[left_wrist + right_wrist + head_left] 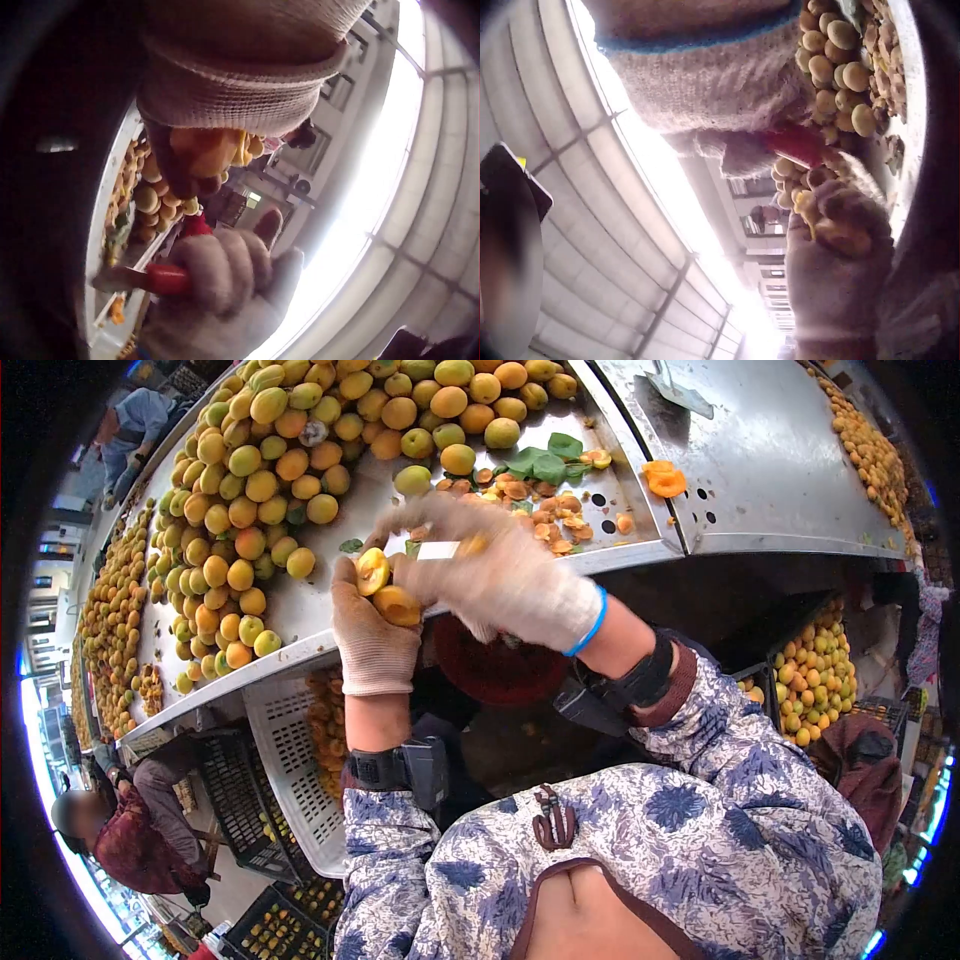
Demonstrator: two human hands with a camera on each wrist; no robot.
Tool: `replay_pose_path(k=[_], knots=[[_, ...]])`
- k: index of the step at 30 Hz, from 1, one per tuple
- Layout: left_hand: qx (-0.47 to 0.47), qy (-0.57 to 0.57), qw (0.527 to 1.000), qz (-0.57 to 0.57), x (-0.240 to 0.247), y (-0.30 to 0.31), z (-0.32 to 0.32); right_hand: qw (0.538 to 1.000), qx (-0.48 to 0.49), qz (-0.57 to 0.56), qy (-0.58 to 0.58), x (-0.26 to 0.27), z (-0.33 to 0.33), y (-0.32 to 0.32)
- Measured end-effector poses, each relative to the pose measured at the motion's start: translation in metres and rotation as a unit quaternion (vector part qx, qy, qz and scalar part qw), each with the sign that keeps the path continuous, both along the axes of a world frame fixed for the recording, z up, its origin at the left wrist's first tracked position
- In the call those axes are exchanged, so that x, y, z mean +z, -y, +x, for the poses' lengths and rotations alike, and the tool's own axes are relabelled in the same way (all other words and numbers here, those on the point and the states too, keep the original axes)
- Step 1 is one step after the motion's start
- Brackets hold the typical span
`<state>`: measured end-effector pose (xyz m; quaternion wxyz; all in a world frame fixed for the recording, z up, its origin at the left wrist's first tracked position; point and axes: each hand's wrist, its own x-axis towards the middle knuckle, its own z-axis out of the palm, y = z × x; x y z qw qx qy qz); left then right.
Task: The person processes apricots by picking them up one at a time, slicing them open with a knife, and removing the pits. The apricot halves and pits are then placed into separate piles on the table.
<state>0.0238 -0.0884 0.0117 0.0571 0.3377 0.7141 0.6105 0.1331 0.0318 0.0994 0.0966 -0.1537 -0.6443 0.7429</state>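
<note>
My gloved left hand [375,645] grips a cut apricot [397,607], its orange halves spread apart and yellow flesh showing. In the left wrist view the apricot's rounded skin bulges out below the glove. Close beside it, my gloved right hand [510,570] is blurred in the head view. The left wrist view shows that hand's fingers curled round the red handle of a knife [169,279], its short metal blade pointing away from the fist. Both hands are over the near edge of the metal table [330,595].
Whole apricots [250,485] are heaped on the table's left and far side. Pits and scraps [560,525] lie near green leaves [550,463]. An orange piece [664,478] sits on the right panel. Below are a white crate [290,735], a red basin [500,670] and apricots [815,670].
</note>
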Motion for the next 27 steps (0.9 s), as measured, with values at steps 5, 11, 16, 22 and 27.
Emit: replay_pose_path(k=[5, 11, 16, 22, 27], knots=[[-0.11, 0.479, 0.867, 0.078, 0.023, -0.008, 0.014, 0.907, -0.141, -0.296, -0.265, -0.007, -0.002, -0.046], [-0.147, 0.416, 0.897, -0.012, 0.02, -0.018, 0.037, 0.866, -0.27, -0.295, -0.3, -0.007, -0.003, -0.035], [-0.139, 0.389, 0.909, -0.05, 0.022, -0.022, 0.047, 0.9, -0.231, -0.208, -0.306, -0.006, 0.004, -0.027], [-0.081, 0.38, 0.919, -0.061, 0.035, -0.027, 0.061, 0.906, -0.231, -0.148, -0.322, -0.003, 0.005, -0.018], [-0.034, 0.325, 0.943, -0.066, 0.039, -0.027, 0.063, 0.901, -0.242, -0.152, -0.326, -0.007, -0.003, -0.019]])
